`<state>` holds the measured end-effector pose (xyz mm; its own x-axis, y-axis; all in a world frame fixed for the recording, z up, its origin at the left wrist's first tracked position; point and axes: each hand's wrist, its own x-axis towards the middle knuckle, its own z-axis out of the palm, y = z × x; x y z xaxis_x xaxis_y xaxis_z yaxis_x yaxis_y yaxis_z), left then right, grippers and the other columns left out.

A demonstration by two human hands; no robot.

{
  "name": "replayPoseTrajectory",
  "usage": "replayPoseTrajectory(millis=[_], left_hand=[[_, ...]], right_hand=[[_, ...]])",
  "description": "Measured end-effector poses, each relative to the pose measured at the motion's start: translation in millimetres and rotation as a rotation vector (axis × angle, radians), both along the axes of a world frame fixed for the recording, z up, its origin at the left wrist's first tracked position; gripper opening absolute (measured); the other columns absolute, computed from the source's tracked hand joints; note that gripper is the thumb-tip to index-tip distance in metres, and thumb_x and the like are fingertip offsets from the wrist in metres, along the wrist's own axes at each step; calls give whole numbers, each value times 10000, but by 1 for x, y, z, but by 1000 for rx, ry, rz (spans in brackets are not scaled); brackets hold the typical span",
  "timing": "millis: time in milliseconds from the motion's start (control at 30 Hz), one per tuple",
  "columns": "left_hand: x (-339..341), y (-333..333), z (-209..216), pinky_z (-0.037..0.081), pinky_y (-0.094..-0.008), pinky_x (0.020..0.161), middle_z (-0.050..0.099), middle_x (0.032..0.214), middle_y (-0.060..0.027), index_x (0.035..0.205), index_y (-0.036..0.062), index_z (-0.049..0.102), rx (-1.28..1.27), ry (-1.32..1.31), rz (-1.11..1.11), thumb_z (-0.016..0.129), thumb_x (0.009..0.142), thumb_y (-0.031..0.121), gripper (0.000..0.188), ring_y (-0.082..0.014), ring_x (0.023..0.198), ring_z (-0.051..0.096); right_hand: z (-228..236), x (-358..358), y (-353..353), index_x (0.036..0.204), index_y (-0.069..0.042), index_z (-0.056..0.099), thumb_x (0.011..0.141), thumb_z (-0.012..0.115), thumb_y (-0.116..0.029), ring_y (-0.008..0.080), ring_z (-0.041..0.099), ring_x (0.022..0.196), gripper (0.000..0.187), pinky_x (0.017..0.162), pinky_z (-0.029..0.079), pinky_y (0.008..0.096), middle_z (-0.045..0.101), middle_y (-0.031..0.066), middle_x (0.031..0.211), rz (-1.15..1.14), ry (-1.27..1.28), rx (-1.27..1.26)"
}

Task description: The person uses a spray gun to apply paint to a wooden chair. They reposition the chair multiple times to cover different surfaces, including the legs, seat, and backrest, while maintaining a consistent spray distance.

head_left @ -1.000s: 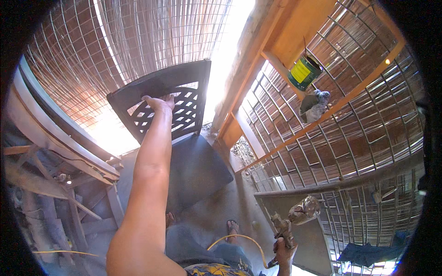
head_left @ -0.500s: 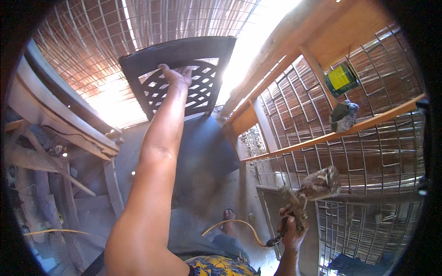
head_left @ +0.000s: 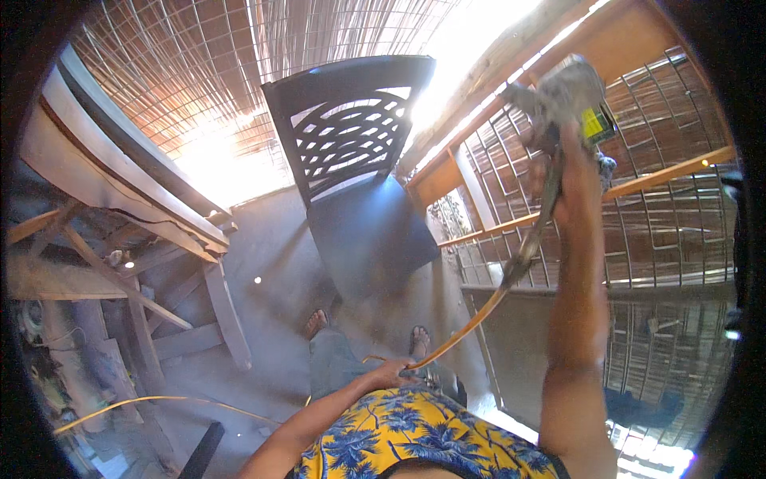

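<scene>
Dark plastic chair (head_left: 351, 152) (sunlit floor)

Grey concrete floor (head_left: 279, 263), dark plastic chair (head_left: 351, 152) standing on it, person's feet (head_left: 319, 322) near the chair, yellow cord (head_left: 159, 399) seemingly trailing across.

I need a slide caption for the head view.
Right hand raises a power tool; left hand holds its cable.

Rough rural workshop or animal-pen shed; wire-mesh cages with timber frames (head_left: 638, 239) just behind raised right hand (head_left: 570, 172); plank workbench (head_left: 120, 199) far left; bare concrete floor (head_left: 271, 319) below; dark plastic chair (head_left: 351, 152) ahead.
</scene>
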<state>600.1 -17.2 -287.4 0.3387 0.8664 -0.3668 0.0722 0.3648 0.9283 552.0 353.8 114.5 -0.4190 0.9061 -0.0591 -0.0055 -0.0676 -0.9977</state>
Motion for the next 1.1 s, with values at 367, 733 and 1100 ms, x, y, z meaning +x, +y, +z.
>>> replayPoseTrajectory(millis=[367,733,1100], left_hand=[[-6,-3,25,517,-493,792,709,960,-216,1142,67,655,41,236,187,599,1033,354,313,-409,907,695],[-9,32,61,515,-485,760,692,927,-218,1133,91,647,21,225,297,607,1039,351,279,-441,887,677],[-25,-14,42,523,-379,754,702,867,-127,1086,89,667,-65,161,306,658,1021,271,193,-234,800,675]], right_hand=[[11,-85,162,987,-54,698,981,725,-417,91,525,506,364,422,440,266,616,17,706,123,-394,278],[-25,-123,193,779,-79,667,790,867,-413,123,476,429,389,386,377,336,559,17,594,76,-519,366],[-52,-168,142,845,-32,654,833,836,-467,125,491,441,472,408,414,318,559,20,587,252,-563,353]])
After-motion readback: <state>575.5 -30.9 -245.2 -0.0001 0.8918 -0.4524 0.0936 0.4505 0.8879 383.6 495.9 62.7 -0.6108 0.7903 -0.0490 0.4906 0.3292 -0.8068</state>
